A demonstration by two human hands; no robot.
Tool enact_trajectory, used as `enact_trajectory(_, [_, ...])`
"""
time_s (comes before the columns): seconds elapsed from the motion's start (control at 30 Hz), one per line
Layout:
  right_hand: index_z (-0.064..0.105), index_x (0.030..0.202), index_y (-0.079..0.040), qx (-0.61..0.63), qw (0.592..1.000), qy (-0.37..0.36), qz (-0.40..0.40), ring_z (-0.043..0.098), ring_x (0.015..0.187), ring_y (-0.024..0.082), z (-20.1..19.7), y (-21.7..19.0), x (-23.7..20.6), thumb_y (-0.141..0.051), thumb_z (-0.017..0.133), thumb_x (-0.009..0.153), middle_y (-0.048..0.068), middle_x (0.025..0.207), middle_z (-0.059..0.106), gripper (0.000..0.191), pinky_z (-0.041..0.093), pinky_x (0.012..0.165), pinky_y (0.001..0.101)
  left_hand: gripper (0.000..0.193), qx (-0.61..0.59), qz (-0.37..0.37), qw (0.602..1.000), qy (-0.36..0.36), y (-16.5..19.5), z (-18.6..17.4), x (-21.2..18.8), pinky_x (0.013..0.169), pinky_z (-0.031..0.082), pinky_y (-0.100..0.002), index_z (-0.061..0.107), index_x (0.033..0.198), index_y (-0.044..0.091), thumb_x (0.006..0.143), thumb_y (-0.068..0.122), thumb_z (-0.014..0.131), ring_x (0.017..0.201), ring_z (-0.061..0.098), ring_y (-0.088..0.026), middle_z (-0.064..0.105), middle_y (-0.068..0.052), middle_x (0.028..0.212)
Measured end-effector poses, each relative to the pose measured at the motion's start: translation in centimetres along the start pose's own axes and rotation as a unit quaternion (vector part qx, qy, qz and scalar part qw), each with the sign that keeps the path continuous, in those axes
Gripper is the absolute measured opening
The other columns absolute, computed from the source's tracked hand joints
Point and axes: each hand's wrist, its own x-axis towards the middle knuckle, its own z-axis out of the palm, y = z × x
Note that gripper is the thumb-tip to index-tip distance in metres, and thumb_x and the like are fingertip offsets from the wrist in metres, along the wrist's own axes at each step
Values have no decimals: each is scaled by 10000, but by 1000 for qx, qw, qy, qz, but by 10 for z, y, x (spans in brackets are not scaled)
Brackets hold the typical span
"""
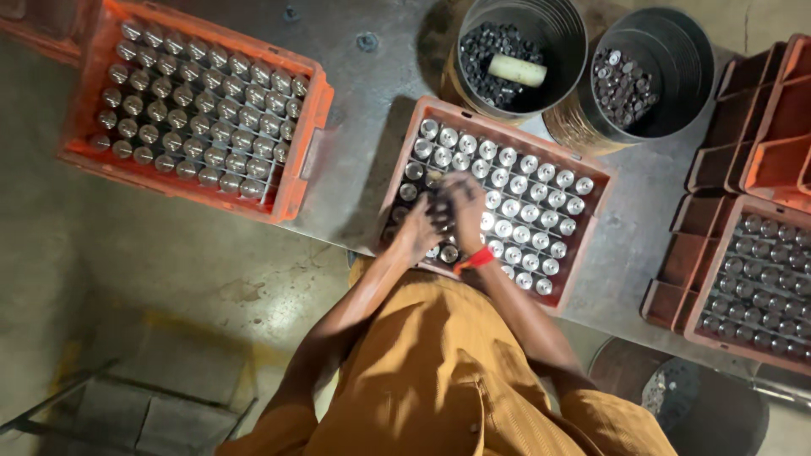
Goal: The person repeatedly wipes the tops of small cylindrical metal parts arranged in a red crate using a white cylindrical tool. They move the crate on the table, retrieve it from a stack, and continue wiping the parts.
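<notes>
**Middle crate of metal cylinders under both hands**

The middle crate (583,221), an orange-red tray of upright silver cylinders (530,211) set in a grid, sat on the grey counter (363,143) straight ahead of the person. Its near edge met the counter's front lip, and its far rim lay just beside two round metal bins at 12 and 1 o'clock. Bare counter showed at 9 o'clock of it, a strip between it and a second full crate (306,110) at 10 o'clock. At 3 o'clock a narrower gap of counter parted it from stacked empty trays (718,160) and another filled crate (781,338).

Both hands hovered over the crate's left, near part. The left hand (420,232) and the right hand (463,203) were pressed close together, fingers curled down among the cylinders. Motion blur smeared them, so I could not tell what they gripped or whether they were clenched. A red band (476,259) circled the right wrist.

The left bin (522,51) held dark small parts with a pale cylinder lying on top; the right bin (655,72) held greyer pieces, too small to make out. The hands hid several cells of the grid. The right-hand crate was cut off by the frame's edge.
</notes>
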Motion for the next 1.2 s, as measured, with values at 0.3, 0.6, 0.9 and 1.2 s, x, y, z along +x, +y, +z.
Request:
enact_trajectory(0.3, [710,944,-69,-265,899,15,-348,733,1025,283,17,-17,-36,-63,757,867,88,967,745,91,465,1054,488,434,-177,-107,972,-111,-1,-1,-1,1078,470,-399,602,1263,99,988,418,497,1208,614,-221,652,-93,1262])
enact_trajectory(0.6, [578,1210,-31,-8,994,7,-113,657,983,139,3,-1,-28,-51,695,999,69,1066,678,242,520,888,291,269,-182,-5,983,2,13,-14,-7,859,574,-328,660,1132,54,1069,270,511,945,683,-178,723,-60,1033])
enact_trajectory(0.9, [551,1330,-53,-5,988,-157,-12,697,957,167,83,-23,-10,-160,602,1060,87,1062,703,295,531,838,300,240,-262,190,946,-7,100,-94,-91,738,535,-310,636,1167,60,1064,273,596,868,614,-191,629,-81,972])
enact_trajectory(1.2, [720,1234,-53,-42,991,-130,9,638,998,144,41,15,26,-92,700,1011,42,1128,710,228,517,891,313,383,-260,275,925,-32,114,-104,-125,1045,526,-447,573,1360,70,1088,333,517,1219,611,-287,640,-132,1245])
